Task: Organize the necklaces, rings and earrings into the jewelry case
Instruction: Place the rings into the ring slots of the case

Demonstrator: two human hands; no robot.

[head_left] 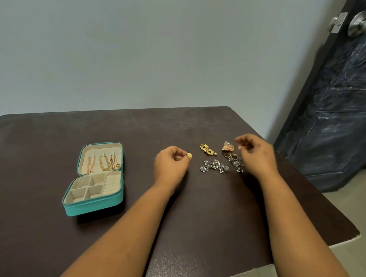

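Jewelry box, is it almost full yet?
Not yet. Necklaces already hang in the jewelry box lid. The left hand pinches a gold ring. Earrings and more rings wait on the table, and the bottom compartments look empty.

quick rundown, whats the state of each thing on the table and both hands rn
jewelry case: open, lid up
necklaces: hung inside the lid
compartments: look empty
gold ring: pinched by left hand
right hand: over the pile, fingers loosely curled, holding nothing visible
earrings: loose on table
door: ajar
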